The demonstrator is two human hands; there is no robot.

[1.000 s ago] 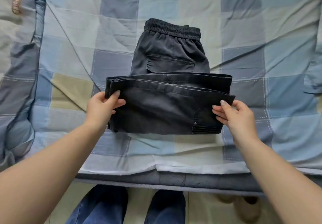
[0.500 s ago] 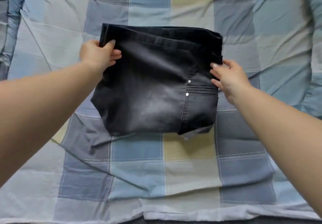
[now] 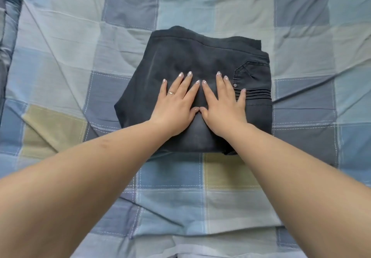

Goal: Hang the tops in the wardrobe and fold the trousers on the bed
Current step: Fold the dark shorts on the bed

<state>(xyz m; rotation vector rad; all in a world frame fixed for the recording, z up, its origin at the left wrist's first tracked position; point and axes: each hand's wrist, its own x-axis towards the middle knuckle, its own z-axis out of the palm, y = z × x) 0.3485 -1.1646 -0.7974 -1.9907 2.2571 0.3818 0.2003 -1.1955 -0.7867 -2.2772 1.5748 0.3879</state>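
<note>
Dark grey trousers [image 3: 180,57] lie folded into a compact rectangle in the middle of the bed [image 3: 100,36], with a stitched pocket and a stud showing at their right side. My left hand [image 3: 176,101] lies flat on top of the fold, fingers straight and spread, a ring on one finger. My right hand [image 3: 222,101] presses flat beside it, thumbs touching. Both forearms reach in from the bottom of the view. No tops or wardrobe are in sight.
The bed is covered with a checked sheet in blue, grey and pale yellow squares, wrinkled around the trousers. A bunched blue duvet [image 3: 6,26] runs along the left edge.
Both hands have let go of the top edge of the fold and now lie flat on the trousers. The fold has come down over the waistband part.
</note>
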